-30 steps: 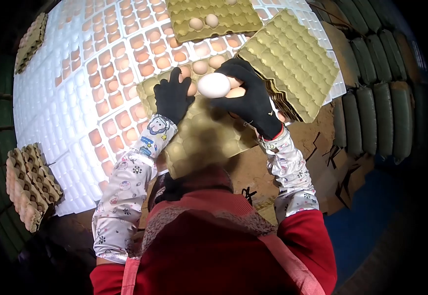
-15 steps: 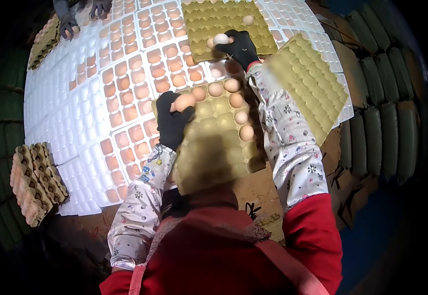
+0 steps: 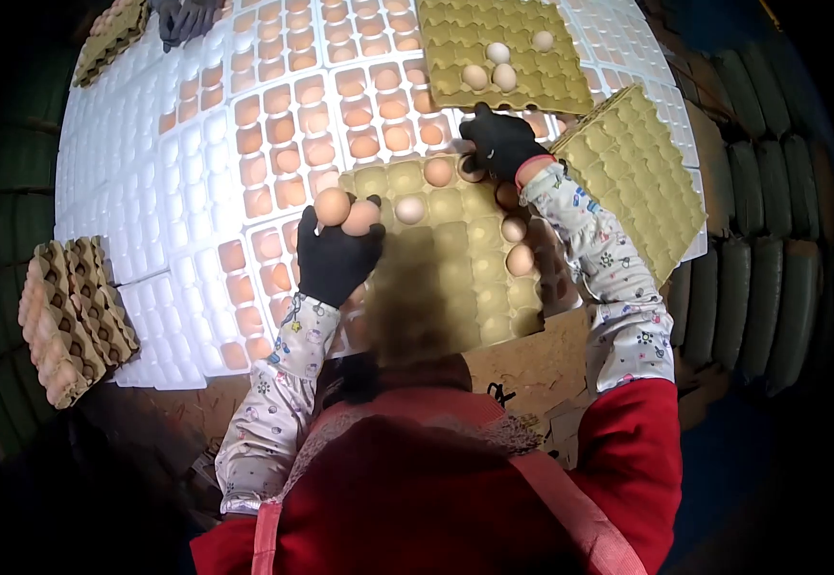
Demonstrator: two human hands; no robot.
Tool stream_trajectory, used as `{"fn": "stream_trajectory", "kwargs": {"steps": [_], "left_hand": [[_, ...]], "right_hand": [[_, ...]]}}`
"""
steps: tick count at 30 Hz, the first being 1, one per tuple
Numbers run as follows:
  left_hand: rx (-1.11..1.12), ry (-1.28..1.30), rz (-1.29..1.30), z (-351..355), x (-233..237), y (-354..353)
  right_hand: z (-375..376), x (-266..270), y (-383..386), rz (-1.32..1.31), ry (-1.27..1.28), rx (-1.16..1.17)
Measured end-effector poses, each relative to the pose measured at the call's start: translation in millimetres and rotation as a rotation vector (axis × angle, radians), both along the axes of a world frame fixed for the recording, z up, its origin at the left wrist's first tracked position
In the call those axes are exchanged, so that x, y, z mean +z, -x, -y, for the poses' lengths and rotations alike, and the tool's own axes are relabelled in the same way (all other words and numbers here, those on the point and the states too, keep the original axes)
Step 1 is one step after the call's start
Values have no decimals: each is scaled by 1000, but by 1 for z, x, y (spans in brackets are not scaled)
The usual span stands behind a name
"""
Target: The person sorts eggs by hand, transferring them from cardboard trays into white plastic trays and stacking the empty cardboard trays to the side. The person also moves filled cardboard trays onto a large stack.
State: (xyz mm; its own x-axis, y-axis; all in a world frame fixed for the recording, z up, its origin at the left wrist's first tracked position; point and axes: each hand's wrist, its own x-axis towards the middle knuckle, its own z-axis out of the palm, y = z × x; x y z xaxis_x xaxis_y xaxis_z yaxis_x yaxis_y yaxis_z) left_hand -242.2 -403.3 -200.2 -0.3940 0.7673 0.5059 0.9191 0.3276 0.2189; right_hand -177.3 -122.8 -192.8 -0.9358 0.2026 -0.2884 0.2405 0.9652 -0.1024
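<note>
My left hand, in a black glove, is closed around two brown eggs at the left edge of the near egg tray. Over that tray's top right corner is my right hand, also gloved, its fingers at a partly hidden egg; whether they grip it cannot be seen. Several eggs stand along the tray's top and right side, and a pale egg lies near my left fingers. The far cardboard tray bears several pale eggs.
White plastic trays, many holding brown eggs, cover the table. A stack of cardboard trays lies at right. Upright egg-filled trays stand at lower left. Another person's gloved hands are at the top left. Dark green bundles are piled at right.
My right hand has moved from the far tray back to the near tray's corner, leaving pale eggs on the far tray. Two eggs now show clearly in my left hand. The view has shifted.
</note>
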Motion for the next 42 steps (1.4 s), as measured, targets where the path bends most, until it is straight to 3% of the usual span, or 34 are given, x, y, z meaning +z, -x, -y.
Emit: {"fn": "stream_trajectory", "kwargs": {"steps": [2,3,6,10,12,13,14,15,16,18,19,20,21,23,24,26,27,28,29,30,32,33,35,36,38,40,42], "left_hand": [[27,21,141,3,-2,2],[34,24,146,4,-4,3],[107,-41,141,9,-12,2],[202,-123,377,26,-24,6],[252,-48,361,42,-23,9],[263,-31,300,54,-23,11],[259,-20,244,68,-23,14],[356,-58,394,79,-13,12],[321,19,212,101,-33,18],[442,42,490,122,-16,18],[518,260,512,132,-9,25],[527,244,257,151,-36,23],[532,293,165,170,-49,26],[538,322,72,199,-60,35],[560,205,248,211,-61,38],[592,-36,602,229,-64,43],[600,-151,779,237,-65,45],[607,-261,953,244,-68,49],[587,-222,967,251,-75,56],[574,-176,974,258,-80,65],[574,-140,903,254,-61,81],[621,-122,885,251,-51,92],[578,-414,1434,242,-33,124],[524,-585,1695,241,-28,142],[477,-217,1185,239,-40,171],[197,26,674,235,-50,203],[206,100,685,227,-51,219]], "right_hand": [[17,-24,-8,60,34,-212],[26,-31,-17,-46,-102,-86],[34,-31,-25,-126,-177,-53],[56,-18,-35,-90,-241,-160],[42,-27,-41,-157,-232,-123],[35,-27,-36,-69,-70,-309],[34,-26,-35,-64,-92,-315],[34,-23,-35,-82,-103,-204],[34,-19,-35,-95,-116,-95],[41,-11,-24,-34,-144,-68],[40,-9,-21,-24,-145,-55],[38,-8,-19,-16,-142,-41],[33,-6,-20,-16,-159,-48],[16,-2,-24,-14,-19,-33],[-11,-20,-32,-68,127,-39],[26,28,-29,-189,876,-593],[25,11,-35,-349,1139,-702],[54,36,-28,-278,1533,-1021],[87,54,-19,-313,1727,-870],[113,55,-8,-433,1439,-880],[141,23,9,-519,1205,-393],[151,12,24,-498,1251,-373],[172,-11,64,-18,1933,-616],[190,-4,85,51,2012,-525],[231,-15,128,-100,1438,-263],[257,-39,165,-512,786,272],[273,-40,187,-295,581,338]]}}
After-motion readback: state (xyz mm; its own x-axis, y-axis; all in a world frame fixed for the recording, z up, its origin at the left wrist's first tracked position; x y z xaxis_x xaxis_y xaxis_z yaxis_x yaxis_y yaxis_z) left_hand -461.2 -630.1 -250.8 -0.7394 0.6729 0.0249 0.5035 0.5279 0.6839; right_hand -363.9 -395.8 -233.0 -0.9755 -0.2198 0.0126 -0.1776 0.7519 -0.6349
